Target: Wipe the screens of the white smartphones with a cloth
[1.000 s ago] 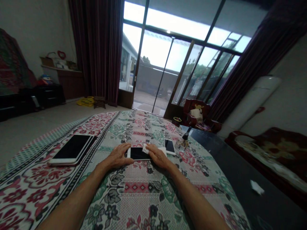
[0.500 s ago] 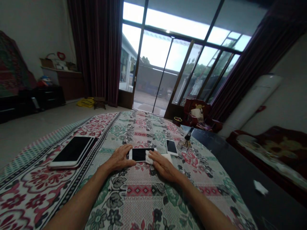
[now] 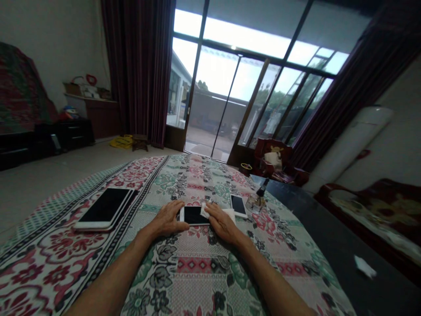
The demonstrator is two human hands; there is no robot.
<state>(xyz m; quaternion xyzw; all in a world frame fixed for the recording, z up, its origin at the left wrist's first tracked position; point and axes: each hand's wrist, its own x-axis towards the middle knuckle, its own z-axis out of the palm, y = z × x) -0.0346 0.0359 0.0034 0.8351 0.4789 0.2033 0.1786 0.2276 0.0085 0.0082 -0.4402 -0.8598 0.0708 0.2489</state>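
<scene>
From where I watch, the left hand [image 3: 167, 219] is closed about one end of a white-framed phone [image 3: 192, 215], thumb along its near edge and fingers at the far corner, so I take it as holding the phone steady. The right hand [image 3: 222, 221] has its fingers together on a small white tissue [image 3: 204, 211], pressed to the dark screen; I can't tell how firmly it is pinched.

What has changed is the tissue: half a second ago it sat by the phone's near edge, and now it is up toward the far edge, much as it was a second ago. The phone keeps its place between the hands, face up, so I judge that the hold is good enough for the tissue to pass over the glass without dragging it. The end under the right hand is hidden from me.

Just beyond the right knuckles lies a flat white piece [image 3: 231, 213] I can't identify, and near it a smaller phone [image 3: 238, 204], with a glass bottle [image 3: 255, 202] beside that. Well to the left, larger devices [image 3: 103, 206] lie stacked on the flowered tablecloth [image 3: 194, 281]. Farther right, a white scrap [image 3: 365, 266] rests on a dark tabletop [image 3: 315, 232].
</scene>
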